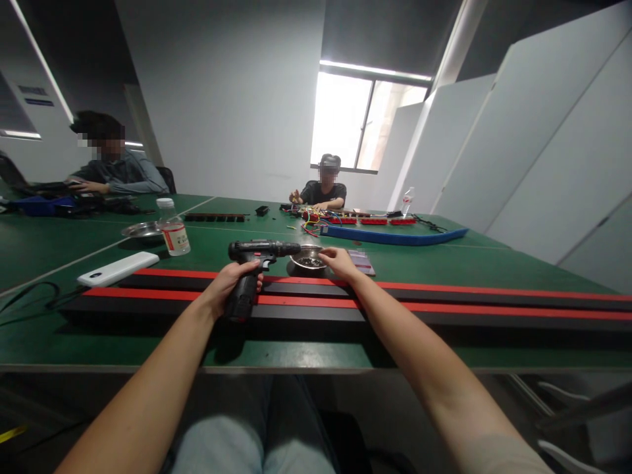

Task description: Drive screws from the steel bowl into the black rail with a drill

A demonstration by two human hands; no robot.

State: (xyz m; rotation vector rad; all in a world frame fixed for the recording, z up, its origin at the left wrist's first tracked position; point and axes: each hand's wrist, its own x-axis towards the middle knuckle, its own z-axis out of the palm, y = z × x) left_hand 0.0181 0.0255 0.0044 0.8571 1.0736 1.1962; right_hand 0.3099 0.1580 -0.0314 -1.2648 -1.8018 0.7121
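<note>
My left hand [228,284] is wrapped round the grip of a black cordless drill [253,249], which lies level with its chuck pointing right. Just over a metal bowl [310,268], my right hand [340,261] has its fingers pinched together close to the drill's front end. Whatever is between those fingertips is too small to make out. Small dark pieces lie in the bowl. Beneath both forearms run two long black bars with red top strips [444,307], side by side across the table.
A bottle [174,230], a white oblong device [118,268] and a metal dish [141,230] stand left. A blue curved strip [395,236] and coloured wires [311,227] lie beyond the bowl. One person [323,191] sits opposite, another [123,168] at far left.
</note>
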